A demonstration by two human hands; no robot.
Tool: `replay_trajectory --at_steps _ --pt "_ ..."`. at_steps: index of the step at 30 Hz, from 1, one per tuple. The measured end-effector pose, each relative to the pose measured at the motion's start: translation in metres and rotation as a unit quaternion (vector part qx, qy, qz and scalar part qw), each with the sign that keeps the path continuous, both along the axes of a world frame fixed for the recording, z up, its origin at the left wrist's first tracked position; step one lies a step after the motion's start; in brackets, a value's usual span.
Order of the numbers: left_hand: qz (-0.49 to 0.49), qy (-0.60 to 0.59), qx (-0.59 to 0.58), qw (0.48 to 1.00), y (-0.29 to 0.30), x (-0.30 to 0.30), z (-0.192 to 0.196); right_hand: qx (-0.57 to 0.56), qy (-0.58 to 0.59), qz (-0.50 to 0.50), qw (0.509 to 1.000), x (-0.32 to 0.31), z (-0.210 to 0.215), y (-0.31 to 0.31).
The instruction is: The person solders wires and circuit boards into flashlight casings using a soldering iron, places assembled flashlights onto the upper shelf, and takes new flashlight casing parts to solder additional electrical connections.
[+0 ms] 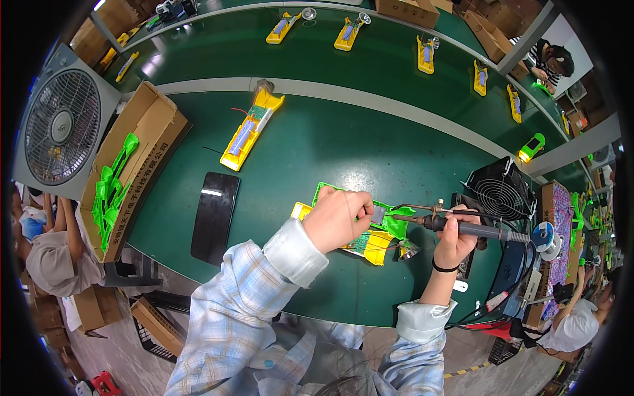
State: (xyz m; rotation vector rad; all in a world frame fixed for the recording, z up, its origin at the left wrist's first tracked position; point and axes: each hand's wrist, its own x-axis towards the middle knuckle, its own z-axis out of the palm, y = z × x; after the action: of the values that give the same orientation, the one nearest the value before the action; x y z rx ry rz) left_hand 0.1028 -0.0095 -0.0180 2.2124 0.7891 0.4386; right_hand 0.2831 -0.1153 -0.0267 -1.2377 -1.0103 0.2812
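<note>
My right hand grips a soldering iron with a thin feed tube along it. Its tip points left to a green plastic housing half. Over that housing's left part, my left hand is closed, fingers pinched; what they hold is hidden. A small grey part lies in the housing beside my fingertips. Just below, partly under my left hand, is a yellow flashlight housing with a green circuit board and a reflector at its right end.
Farther left lie another yellow flashlight half with a battery and a black phone. A carton of green shells stands at the left edge. At right are a black fan and a solder spool. Several yellow units line the far bench.
</note>
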Motion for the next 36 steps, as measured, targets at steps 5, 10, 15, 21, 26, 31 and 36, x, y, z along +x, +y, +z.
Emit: replay_trajectory --at_steps 5,10,15,21,26,31,36 --pt "-0.004 0.012 0.0 1.0 0.001 -0.002 0.001 0.0 0.0 0.003 1.0 0.0 0.001 0.0" --pt "0.045 -0.052 0.041 0.997 -0.002 0.0 0.022 0.033 -0.018 -0.032 0.999 0.002 -0.001 -0.002" --pt "-0.108 -0.089 0.128 0.982 -0.011 0.003 0.021 0.057 0.006 -0.049 0.997 0.004 -0.001 -0.001" --pt "-0.143 -0.128 0.14 0.971 -0.011 0.004 0.016 0.066 0.007 -0.068 0.996 0.005 0.0 -0.002" --pt "-0.114 -0.123 0.104 0.98 -0.008 -0.009 0.014 0.049 0.05 -0.066 0.995 0.001 0.003 -0.002" --pt "-0.054 -0.139 -0.042 0.988 -0.007 -0.022 0.016 0.047 0.041 -0.058 0.996 0.002 0.001 -0.003" --pt "-0.02 -0.092 -0.13 0.987 -0.001 -0.031 0.017 0.055 0.025 -0.058 0.996 -0.004 0.006 -0.002"
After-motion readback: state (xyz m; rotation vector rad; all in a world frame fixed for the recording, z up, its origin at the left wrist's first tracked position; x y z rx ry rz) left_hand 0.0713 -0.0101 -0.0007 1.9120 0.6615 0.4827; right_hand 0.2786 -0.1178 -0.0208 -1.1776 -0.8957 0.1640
